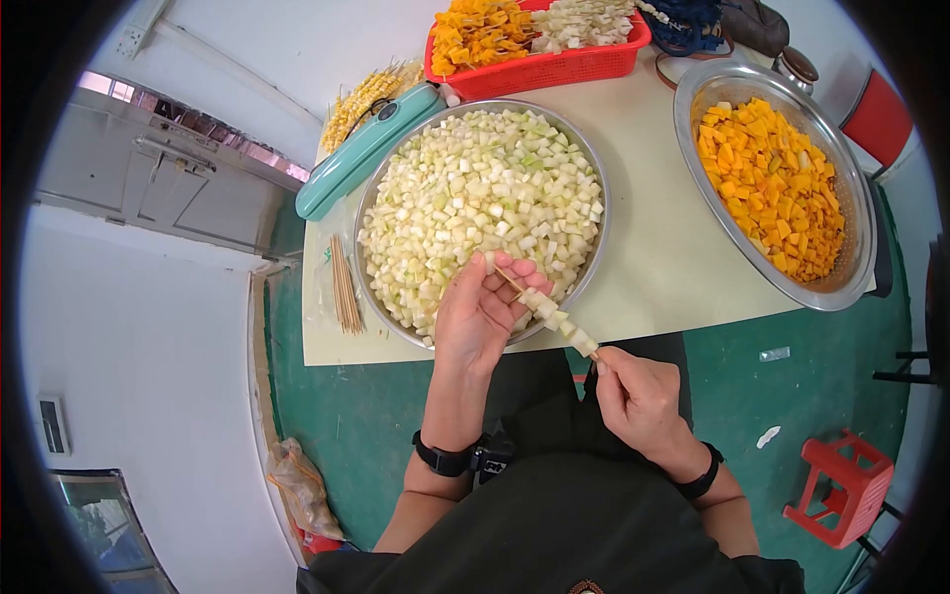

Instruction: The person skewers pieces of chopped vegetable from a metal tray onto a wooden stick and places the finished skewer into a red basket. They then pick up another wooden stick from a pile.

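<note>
A thin wooden skewer (550, 315) carries several pale vegetable cubes. My right hand (638, 396) pinches its lower end near my lap. My left hand (482, 307) sits at the skewer's upper tip, over the near rim of a big steel bowl (372, 193) heaped with pale diced cubes; its fingers pinch a pale cube at the tip. Both wrists wear dark bands.
A steel colander (859, 252) of orange cubes stands at the right. A red basket (554, 67) of filled skewers is at the back, beside a teal case (361, 153). Bare skewers (344, 287) lie left of the bowl. A red stool (841, 487) stands on the green floor.
</note>
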The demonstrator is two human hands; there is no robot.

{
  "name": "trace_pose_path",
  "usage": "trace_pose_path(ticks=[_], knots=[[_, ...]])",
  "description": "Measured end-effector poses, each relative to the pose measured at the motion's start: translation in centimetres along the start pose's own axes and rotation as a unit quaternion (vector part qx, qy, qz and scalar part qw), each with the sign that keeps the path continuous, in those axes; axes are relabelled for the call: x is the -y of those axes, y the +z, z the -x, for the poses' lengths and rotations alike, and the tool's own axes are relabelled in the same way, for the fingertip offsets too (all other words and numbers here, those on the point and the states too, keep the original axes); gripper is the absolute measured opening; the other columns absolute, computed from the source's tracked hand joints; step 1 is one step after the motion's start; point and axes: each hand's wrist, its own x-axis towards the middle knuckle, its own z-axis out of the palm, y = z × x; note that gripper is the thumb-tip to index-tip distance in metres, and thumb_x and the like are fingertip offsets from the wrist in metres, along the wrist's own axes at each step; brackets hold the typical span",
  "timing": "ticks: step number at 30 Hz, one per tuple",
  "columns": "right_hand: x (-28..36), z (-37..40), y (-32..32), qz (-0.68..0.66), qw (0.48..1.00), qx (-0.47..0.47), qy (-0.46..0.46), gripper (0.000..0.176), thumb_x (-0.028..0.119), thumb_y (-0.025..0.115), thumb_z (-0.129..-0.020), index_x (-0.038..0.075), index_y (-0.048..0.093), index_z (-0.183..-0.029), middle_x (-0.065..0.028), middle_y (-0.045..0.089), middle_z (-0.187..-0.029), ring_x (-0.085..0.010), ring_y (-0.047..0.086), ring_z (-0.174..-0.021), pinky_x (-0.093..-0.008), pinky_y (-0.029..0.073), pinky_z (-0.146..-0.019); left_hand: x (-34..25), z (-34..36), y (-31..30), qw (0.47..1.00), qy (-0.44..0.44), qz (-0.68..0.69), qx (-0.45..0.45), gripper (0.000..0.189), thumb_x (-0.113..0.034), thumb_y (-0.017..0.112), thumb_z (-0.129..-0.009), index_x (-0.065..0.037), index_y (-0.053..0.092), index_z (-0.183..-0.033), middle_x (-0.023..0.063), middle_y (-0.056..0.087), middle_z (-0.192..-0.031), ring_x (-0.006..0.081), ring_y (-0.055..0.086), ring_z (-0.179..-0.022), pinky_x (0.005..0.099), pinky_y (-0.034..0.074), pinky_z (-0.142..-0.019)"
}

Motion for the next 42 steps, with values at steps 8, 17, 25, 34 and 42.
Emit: trace_pose_path(ticks=[8,17,25,34,42], knots=[[0.0,0.1,-0.1,-0.004,1.000,0.002,0.006,0.013,-0.005,0.059,-0.072,-0.002,0.060,-0.084,-0.0055,0.048,-0.050,-0.0171,0.046,-0.037,-0.0286,0.034,-0.037,0.1,0.0,-0.2,1.000,0.000,-0.001,0.005,0.030,-0.027,0.036,-0.096,-0.004,0.055,-0.092,0.0121,0.062,-0.088,0.0241,0.059,-0.085,0.0492,0.046,-0.089],[0.2,0.0,-0.3,-0.003,1.000,-0.002,0.009,0.012,-0.005,0.059,-0.072,-0.002,0.060,-0.083,-0.0053,0.047,-0.050,-0.0174,0.046,-0.037,-0.0285,0.034,-0.036,0.4,0.0,0.6,0.991,0.079,-0.103,-0.044,0.031,-0.025,0.040,-0.094,0.001,0.055,-0.088,0.0158,0.062,-0.085,0.0259,0.062,-0.079,0.0443,0.049,-0.082],[0.2,-0.2,-0.9,-0.032,0.999,0.015,0.019,0.009,-0.005,0.056,-0.076,-0.003,0.061,-0.082,-0.0062,0.045,-0.049,-0.0160,0.044,-0.037,-0.0275,0.033,-0.038,-0.1,-0.2,0.0,0.977,0.111,-0.184,-0.011,0.031,-0.022,0.040,-0.094,0.003,0.056,-0.083,0.0162,0.062,-0.078,0.0267,0.062,-0.075,0.0404,0.050,-0.076],[0.5,0.0,-1.0,-0.032,0.999,0.019,0.022,0.009,-0.006,0.055,-0.076,-0.003,0.060,-0.082,-0.0064,0.045,-0.050,-0.0161,0.044,-0.037,-0.0277,0.032,-0.038,-0.7,-0.1,0.1,0.964,0.092,-0.249,0.015,0.030,-0.018,0.040,-0.093,0.003,0.057,-0.080,0.0139,0.061,-0.074,0.0258,0.063,-0.073,0.0378,0.051,-0.073],[0.4,0.0,-0.9,-0.034,0.999,0.019,0.027,0.010,-0.005,0.058,-0.074,-0.002,0.060,-0.083,-0.0055,0.045,-0.049,-0.0178,0.045,-0.037,-0.0285,0.033,-0.037,-0.1,0.0,-0.2,0.960,0.093,-0.264,0.009,0.030,-0.017,0.041,-0.092,0.004,0.060,-0.083,0.0155,0.063,-0.077,0.0243,0.063,-0.073,0.0353,0.052,-0.070]])
